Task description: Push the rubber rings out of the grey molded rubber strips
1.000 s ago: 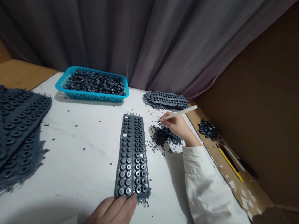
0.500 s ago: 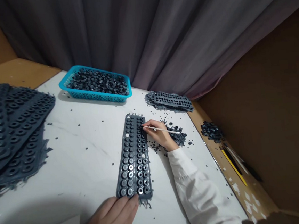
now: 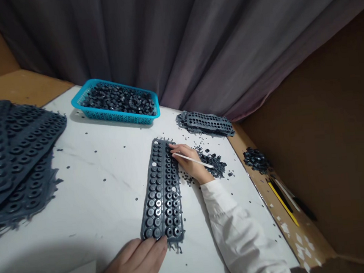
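A dark grey moulded rubber sheet (image 3: pixel 160 185) with rows of round, ring-topped studs lies lengthwise before me on the white tabletop. At its near edge, my left hand (image 3: pixel 138 259) rests with fingers together and bent over the rim, gripping it; the thumb is hidden. My right hand (image 3: pixel 190 163) is closed in a pinch on a thin white stick (image 3: pixel 197 160), its fingertips at the studs of the sheet's upper right side. The stick's exact tip is hard to make out. A few white dots sit among the studs. Small dark pieces (image 3: pixel 216 166) lie heaped beside the right wrist.
A blue basket (image 3: pixel 116 112) full of small dark pieces stands at the back. Studded sheets (image 3: pixel 21 155) are stacked at left, perforated sheets (image 3: pixel 206 123) at back right. On the right ledge lie another dark heap (image 3: pixel 256 159), a yellow tool (image 3: pixel 283 202) and white scraps.
My right fingertips have shifted slightly up along the sheet, and the white stick has tilted more steeply. The left hand stays at the near edge.
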`<state>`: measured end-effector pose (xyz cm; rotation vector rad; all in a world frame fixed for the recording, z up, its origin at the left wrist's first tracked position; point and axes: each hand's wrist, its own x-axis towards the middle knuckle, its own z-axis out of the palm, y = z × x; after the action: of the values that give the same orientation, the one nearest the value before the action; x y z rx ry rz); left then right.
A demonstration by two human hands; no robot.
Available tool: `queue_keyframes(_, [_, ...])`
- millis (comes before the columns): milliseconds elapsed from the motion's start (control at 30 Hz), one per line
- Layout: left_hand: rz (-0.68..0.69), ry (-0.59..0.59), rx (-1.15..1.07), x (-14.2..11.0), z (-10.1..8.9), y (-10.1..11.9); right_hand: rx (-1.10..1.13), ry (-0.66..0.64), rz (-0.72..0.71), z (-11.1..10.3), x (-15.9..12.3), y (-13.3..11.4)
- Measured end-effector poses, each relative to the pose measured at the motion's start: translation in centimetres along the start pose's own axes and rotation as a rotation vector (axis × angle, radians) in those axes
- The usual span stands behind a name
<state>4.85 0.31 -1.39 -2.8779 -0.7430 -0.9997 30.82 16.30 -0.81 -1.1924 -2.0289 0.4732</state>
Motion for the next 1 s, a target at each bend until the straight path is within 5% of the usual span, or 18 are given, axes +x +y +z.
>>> queue_keyframes(133, [0.043,-0.013,-0.002,0.1,0.1,0.0,-0.059,-0.052,-0.011,0.2,0.0,0.2])
queue_keyframes(333, [-0.121,0.184,-0.038,0.0,2.0,1.3,-0.127,-0.028,0.038,0.5,0.2,0.3])
queue_keyframes(533, [-0.183,0.142,-0.075,-0.5,2.5,1.7,-0.081,0.104,0.107,0.9,0.5,0.9])
queue_keyframes(667, [-0.086,0.063,-0.046,-0.4,1.5,0.7,-0.048,0.157,0.159,0.7,0.7,0.8])
queue_keyframes(1000, [0.027,-0.007,-0.005,0.5,0.0,0.0,-0.039,-0.06,0.38,-7.8,0.6,-0.8])
